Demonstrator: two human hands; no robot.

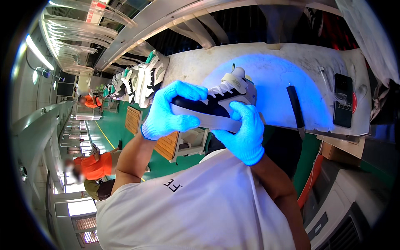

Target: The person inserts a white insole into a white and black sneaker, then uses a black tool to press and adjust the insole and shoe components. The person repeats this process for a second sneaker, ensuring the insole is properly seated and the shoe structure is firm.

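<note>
A black and white sneaker [223, 100] with white laces and a thick white sole is held in both gloved hands above the near edge of the worktable. My left hand [173, 110], in a glove lit blue, wraps round the toe end, with its thumb along the sole. My right hand [245, 129], gloved the same way, grips the side of the sole near the middle and heel. The shoe's heel and tongue point away from me, to the upper right, under blue light. Its far side and underside are hidden.
A black-handled tool [296, 106] and a dark phone [343, 100] lie on the pale worktable [187, 62], to the right. Several sneakers [152, 77] stand in a row at the left. Wooden-topped carts [167, 146] and people in orange [98, 164] are beyond. A grey machine [346, 204] stands lower right.
</note>
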